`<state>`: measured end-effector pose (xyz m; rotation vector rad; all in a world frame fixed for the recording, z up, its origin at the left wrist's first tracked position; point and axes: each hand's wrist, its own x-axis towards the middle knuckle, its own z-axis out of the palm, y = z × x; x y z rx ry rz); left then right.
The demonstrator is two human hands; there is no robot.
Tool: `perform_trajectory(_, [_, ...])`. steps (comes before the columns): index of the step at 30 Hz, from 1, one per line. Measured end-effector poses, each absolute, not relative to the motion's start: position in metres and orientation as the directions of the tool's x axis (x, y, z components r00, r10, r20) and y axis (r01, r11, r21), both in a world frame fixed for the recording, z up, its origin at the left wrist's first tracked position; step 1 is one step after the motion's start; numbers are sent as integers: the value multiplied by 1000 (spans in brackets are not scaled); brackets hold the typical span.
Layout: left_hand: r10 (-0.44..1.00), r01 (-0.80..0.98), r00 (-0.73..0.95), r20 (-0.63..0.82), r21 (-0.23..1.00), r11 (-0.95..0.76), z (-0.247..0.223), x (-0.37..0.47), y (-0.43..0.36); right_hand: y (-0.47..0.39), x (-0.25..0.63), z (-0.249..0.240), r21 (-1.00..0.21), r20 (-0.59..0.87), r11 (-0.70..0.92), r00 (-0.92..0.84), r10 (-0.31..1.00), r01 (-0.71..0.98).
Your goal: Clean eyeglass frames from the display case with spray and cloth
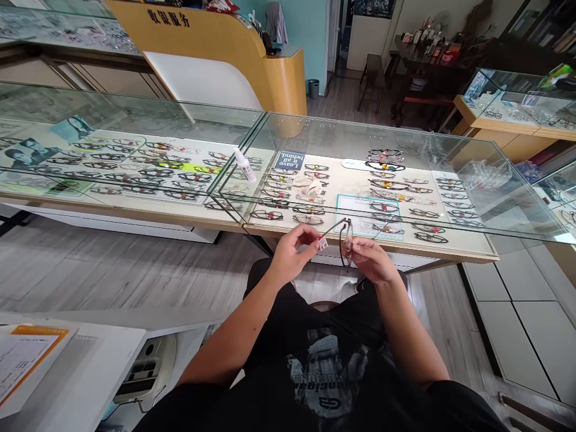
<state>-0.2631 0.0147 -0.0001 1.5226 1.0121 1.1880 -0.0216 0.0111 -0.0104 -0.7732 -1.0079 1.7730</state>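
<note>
A pair of eyeglasses (pixel 347 245) is held between my hands, over my lap at the near edge of the display case. My right hand (pixel 374 259) grips the front of the frame by the lenses, thumb and fingers pinched together. At the other side, my left hand (pixel 294 255) is closed around the end of one outstretched temple. A small whitish tag with a red mark (pixel 323 243) shows at its fingertips. The other temple hangs near the lenses. Beyond my hands, a crumpled cream cloth (pixel 308 185) and a white spray bottle (pixel 244 164) rest on the glass top.
The glass display case (pixel 490 259) holds rows of eyeglasses. Another glass case (pixel 135 207) adjoins it on the left. A white desk (pixel 112 354) with papers and a machine (pixel 146 369) is at lower left. Behind stand a wooden cashier counter (pixel 283 84) and a bin (pixel 313 89).
</note>
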Motion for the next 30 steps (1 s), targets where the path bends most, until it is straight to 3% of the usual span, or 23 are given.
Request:
perform_trajectory(9, [942,222,6,336,918,-329,7,-293,33,10,-14,-15,-877,-173,-312,-366,915,-365])
perform_trajectory(13, [950,98,-50,308,948,-302,-1,-290,38,10,-19,-19,-872,-150,-277,-319,936,-404])
perform_trajectory(17, [979,-132,-96,180,972,-192,-21,-285,40,10,-19,-22,-851,-100,-218,-259,961,-478])
perform_trajectory(19, [992,-165,-70,104,980,-114,-28,-279,35,9,-18,-22,-842,-101,-213,-243,965,-496])
perform_trajectory(22, [995,-126,100,24,992,-11,-31,-262,23,7,-21,-23,-835,-109,-237,-272,956,-497])
perform_trajectory(25, [963,-120,268,28,993,4,-25,-241,12,4,-27,-26,-834,-124,-264,-302,945,-484])
perform_trajectory(30, [964,-114,249,97,991,-70,-14,-226,13,-2,-34,-29,-846,-115,-246,-289,950,-473])
